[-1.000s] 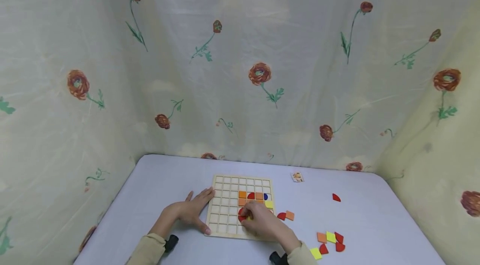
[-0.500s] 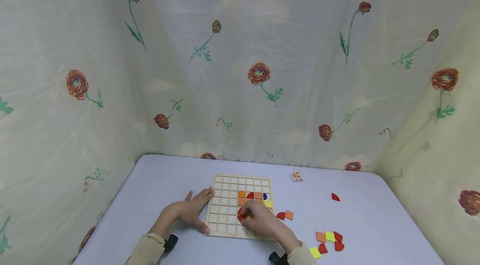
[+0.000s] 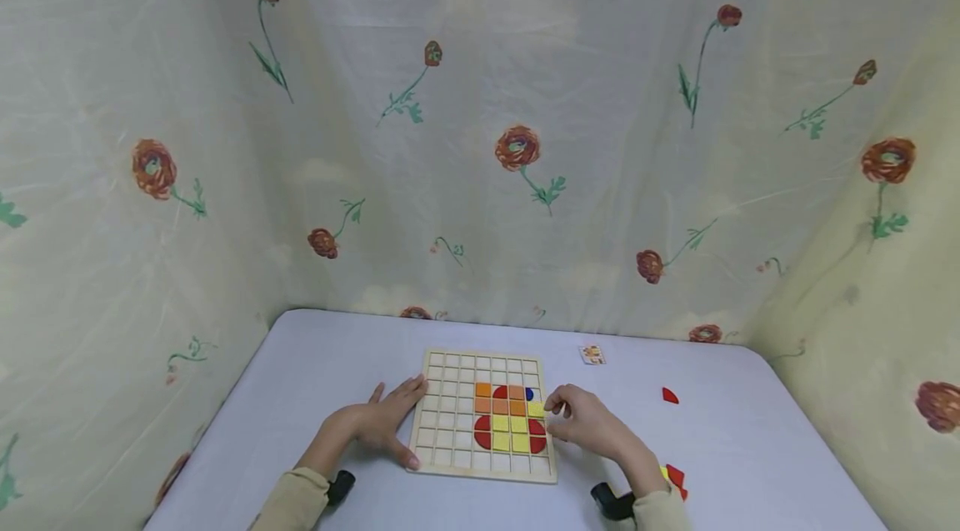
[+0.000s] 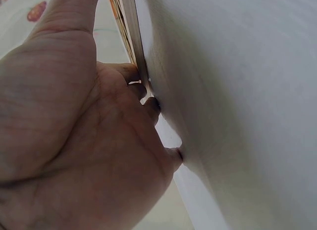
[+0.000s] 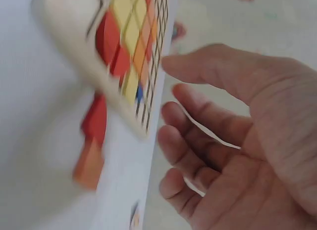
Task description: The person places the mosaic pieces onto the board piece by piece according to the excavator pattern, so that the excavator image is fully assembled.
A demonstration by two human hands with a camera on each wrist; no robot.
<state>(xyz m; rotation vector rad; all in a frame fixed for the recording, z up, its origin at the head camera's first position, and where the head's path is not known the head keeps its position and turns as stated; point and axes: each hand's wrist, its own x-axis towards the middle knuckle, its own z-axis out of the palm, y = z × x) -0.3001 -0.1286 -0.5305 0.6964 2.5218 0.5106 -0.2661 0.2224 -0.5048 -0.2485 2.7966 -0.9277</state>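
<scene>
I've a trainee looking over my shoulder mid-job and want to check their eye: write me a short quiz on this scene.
1. Multiple choice: which side of the board does the left hand touch? (a) far (b) left (c) right
2. True or false: the right hand is holding a yellow square.
3. Short answer: which piece colour appears only once on the board?

Key:
1. b
2. False; the right wrist view shows nothing in it.
3. Blue, a single blue piece.

Curtained booth: floral cloth (image 3: 420, 181) about a pale table (image 3: 735, 423).
</scene>
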